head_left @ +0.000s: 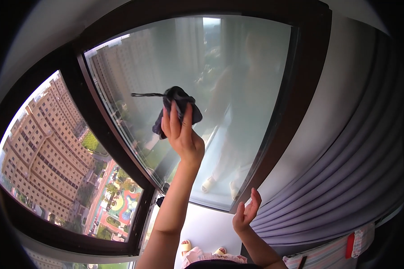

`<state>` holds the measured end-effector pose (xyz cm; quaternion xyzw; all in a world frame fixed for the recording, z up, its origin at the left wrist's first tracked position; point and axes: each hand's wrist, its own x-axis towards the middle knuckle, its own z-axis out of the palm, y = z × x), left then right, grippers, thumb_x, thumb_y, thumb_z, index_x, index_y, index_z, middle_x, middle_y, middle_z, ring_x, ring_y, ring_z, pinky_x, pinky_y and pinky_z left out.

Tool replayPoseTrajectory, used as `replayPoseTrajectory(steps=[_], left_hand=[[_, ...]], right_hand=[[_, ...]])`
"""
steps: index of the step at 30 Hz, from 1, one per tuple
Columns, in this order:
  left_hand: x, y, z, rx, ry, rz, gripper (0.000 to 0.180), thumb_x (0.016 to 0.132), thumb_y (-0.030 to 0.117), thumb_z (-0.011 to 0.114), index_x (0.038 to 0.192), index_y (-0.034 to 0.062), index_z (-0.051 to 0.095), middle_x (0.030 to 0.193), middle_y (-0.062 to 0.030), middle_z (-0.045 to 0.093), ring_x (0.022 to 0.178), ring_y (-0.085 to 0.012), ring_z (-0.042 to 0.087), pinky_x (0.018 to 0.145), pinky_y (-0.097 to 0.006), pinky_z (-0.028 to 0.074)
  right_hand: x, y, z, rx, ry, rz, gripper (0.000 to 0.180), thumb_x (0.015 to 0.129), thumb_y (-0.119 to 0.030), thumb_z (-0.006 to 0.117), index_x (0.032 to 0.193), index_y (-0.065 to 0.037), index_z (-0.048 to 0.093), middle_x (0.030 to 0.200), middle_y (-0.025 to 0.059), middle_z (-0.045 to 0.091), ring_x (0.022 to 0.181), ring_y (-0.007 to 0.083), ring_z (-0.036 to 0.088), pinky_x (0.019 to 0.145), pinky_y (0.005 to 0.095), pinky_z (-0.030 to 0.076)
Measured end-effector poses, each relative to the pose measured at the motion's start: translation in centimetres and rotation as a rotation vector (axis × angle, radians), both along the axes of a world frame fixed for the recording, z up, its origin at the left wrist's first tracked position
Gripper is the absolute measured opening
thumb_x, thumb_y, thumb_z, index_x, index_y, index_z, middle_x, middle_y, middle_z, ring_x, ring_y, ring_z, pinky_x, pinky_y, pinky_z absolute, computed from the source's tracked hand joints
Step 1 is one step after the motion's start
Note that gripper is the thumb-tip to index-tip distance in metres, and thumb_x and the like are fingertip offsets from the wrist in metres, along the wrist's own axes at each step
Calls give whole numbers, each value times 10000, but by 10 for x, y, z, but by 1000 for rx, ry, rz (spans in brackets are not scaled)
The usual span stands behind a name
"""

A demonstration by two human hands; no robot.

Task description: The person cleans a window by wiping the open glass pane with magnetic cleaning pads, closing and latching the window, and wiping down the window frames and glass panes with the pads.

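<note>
My left hand [183, 136] is raised and presses a dark, crumpled cloth [178, 105] against the window pane [251, 98]. Its fingers are spread over the cloth, and a thin dark strip sticks out from the cloth's left side. The glass looks hazy and carries a faint reflection of a standing figure. Lower and to the right, my right hand [247, 210] hangs beside the bottom right corner of the dark brown window frame [300, 89]. It is empty, with the thumb apart from loosely bent fingers.
On the left, another window [45, 152] shows tall buildings and a colourful playground far below. A grey pleated curtain [341, 179] hangs at the right. Striped fabric [323, 251] lies at the lower right. My feet in pale slippers [185, 246] stand on a light floor [211, 224].
</note>
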<state>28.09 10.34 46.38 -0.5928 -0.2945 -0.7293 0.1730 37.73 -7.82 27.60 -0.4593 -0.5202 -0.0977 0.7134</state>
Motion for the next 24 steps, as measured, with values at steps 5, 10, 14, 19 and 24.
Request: replayPoseTrajectory(steps=[5, 10, 14, 19, 24], left_hand=[[21, -59, -169, -133, 548, -184, 154, 725, 101, 591, 847, 139, 678, 1115, -25, 608, 1181, -297, 480, 1008, -440, 286], [-6, -40, -118, -76, 428, -30, 242, 680, 36, 584, 876, 138, 684, 1139, -55, 598, 1146, -315, 487, 946, -444, 338], [-27, 4, -23, -57, 94, 143, 367, 644, -30, 553, 960, 95, 690, 1157, -112, 581, 1093, -366, 483, 901, -453, 354], [-2, -30, -137, -70, 282, -42, 175, 660, 76, 636, 814, 127, 701, 1050, -33, 619, 1088, -304, 507, 942, -435, 352], [-31, -32, -144, -87, 512, -130, 192, 643, 99, 620, 781, 204, 702, 1086, 24, 623, 1118, -258, 514, 959, -438, 324]], right_hand=[[-9, 5, 3, -58, 46, -8, 437, 837, -1, 456, 1263, 32, 361, 1317, 188, 383, 1238, 304, 360, 1062, 427, 242], [-15, 10, -1, -61, 52, 18, 438, 836, -7, 459, 1261, 45, 362, 1314, 188, 385, 1237, 305, 357, 1064, 431, 238], [-22, 20, -1, -55, 53, 41, 449, 827, 11, 458, 1264, 49, 364, 1312, 183, 389, 1238, 302, 353, 1067, 428, 230], [-24, 22, -3, -86, 61, 86, 458, 821, 15, 459, 1268, 43, 362, 1324, 183, 380, 1243, 302, 347, 1071, 427, 220], [-27, 26, 5, -103, 42, 90, 480, 803, 29, 454, 1273, 38, 354, 1319, 181, 380, 1247, 299, 344, 1073, 428, 217]])
